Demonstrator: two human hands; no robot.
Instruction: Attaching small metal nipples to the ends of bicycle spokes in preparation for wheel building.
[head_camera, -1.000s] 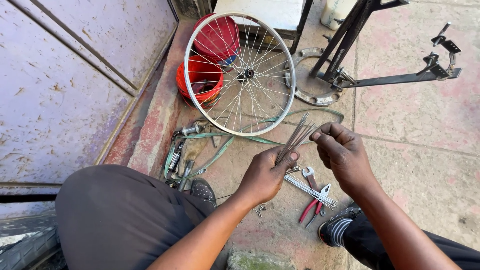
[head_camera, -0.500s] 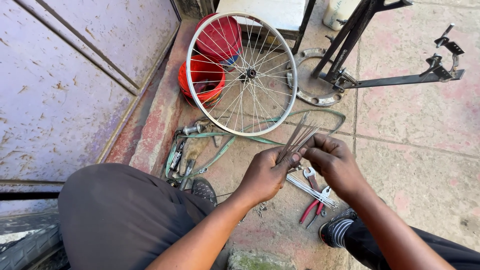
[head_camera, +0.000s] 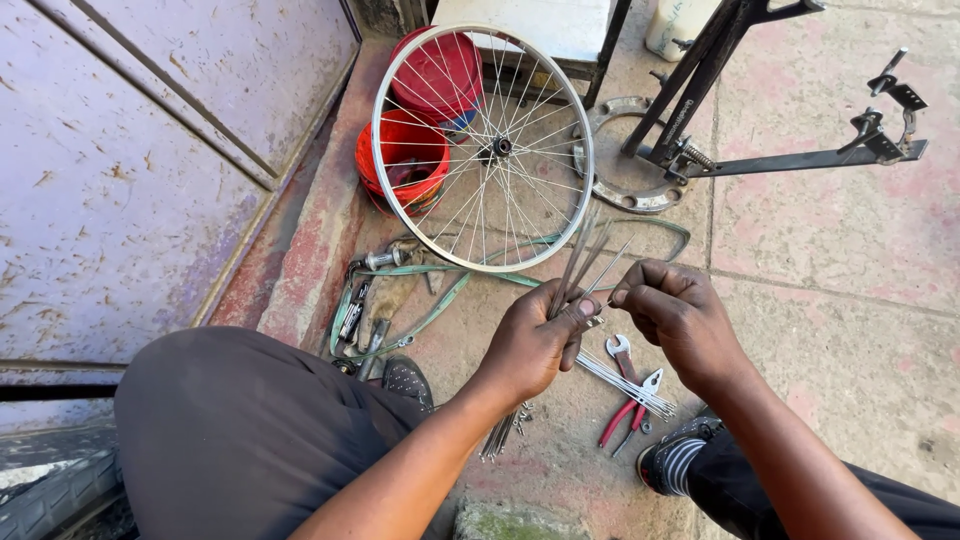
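The left hand (head_camera: 535, 340) and the right hand (head_camera: 675, 315) sit side by side above the ground, a bundle of spokes (head_camera: 585, 262) between them. Beyond the hands stands a wheel (head_camera: 482, 148), leaning in front of two buckets (head_camera: 405, 165). Right of the wheel stands a metal stand (head_camera: 770, 150). Below the hands lie loose spokes (head_camera: 625, 385), a wrench (head_camera: 620, 352) and pliers (head_camera: 630, 412). Left of them, tools (head_camera: 375, 300) lie beside a door (head_camera: 130, 180).

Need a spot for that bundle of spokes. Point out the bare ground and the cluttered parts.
Bare: the pink paving right of the right hand, below the black stand. Crowded: between the hands and the wheel lie a green strip and tools; under the hands lie loose spokes and red-handled pliers. The left hand grips the spoke bundle.
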